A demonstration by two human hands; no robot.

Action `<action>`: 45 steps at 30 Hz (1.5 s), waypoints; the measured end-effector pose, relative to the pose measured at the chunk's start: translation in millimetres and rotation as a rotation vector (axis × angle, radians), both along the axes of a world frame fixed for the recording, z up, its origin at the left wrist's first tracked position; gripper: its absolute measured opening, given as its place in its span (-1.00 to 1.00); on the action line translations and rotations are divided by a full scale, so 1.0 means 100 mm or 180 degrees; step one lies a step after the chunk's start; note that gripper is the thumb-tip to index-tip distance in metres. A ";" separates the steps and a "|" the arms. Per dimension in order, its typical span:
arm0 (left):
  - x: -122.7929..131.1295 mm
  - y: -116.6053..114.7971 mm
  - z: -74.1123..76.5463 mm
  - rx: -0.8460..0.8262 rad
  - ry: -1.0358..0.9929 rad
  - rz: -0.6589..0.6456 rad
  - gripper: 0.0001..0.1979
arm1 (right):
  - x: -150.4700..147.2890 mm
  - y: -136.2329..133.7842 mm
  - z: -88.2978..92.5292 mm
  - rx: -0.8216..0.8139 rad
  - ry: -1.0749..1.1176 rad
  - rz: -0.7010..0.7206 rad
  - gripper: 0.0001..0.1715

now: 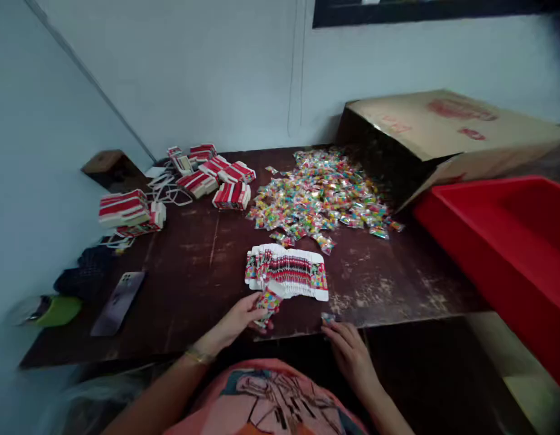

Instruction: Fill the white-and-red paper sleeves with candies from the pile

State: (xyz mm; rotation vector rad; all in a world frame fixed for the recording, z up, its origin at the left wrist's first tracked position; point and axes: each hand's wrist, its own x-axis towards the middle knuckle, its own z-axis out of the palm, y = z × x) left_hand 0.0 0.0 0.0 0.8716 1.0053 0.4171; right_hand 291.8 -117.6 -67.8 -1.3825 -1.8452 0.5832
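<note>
My left hand (pixel 243 317) is closed around a small printed carton (pixel 269 302), held tilted with a white flap raised at its top. Between the fingertips of my right hand (pixel 350 347) is a small clear candy packet (pixel 327 318), low at the table's front edge. Just beyond my left hand, a fanned row of flat red and white cartons (pixel 289 270) lies on the table. Behind that row spreads a big heap of candy packets (pixel 318 190) with multicoloured sweets in clear wrap.
Bundled red and white cartons (pixel 232 194) and loose white straps (pixel 168 190) lie at the back left. A phone (pixel 119 303) and a green cap (pixel 60 309) are at the left. A cardboard box (pixel 443 133) and a red bin (pixel 492 241) stand at the right.
</note>
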 end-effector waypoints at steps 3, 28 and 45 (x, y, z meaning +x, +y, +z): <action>0.36 -0.04 -0.07 0.0200 0.0073 0.0091 -0.52 | -0.32 0.21 0.40 -0.0312 0.0680 -0.0293 -0.72; 0.61 -0.07 0.13 -0.0166 -0.0211 0.0141 -0.42 | -0.62 0.75 0.73 -0.2938 0.4644 -0.0120 -0.68; 0.56 -0.01 0.21 0.0079 -0.0747 -0.0423 -0.55 | -0.51 0.92 1.03 -0.1000 0.1543 0.0319 -0.76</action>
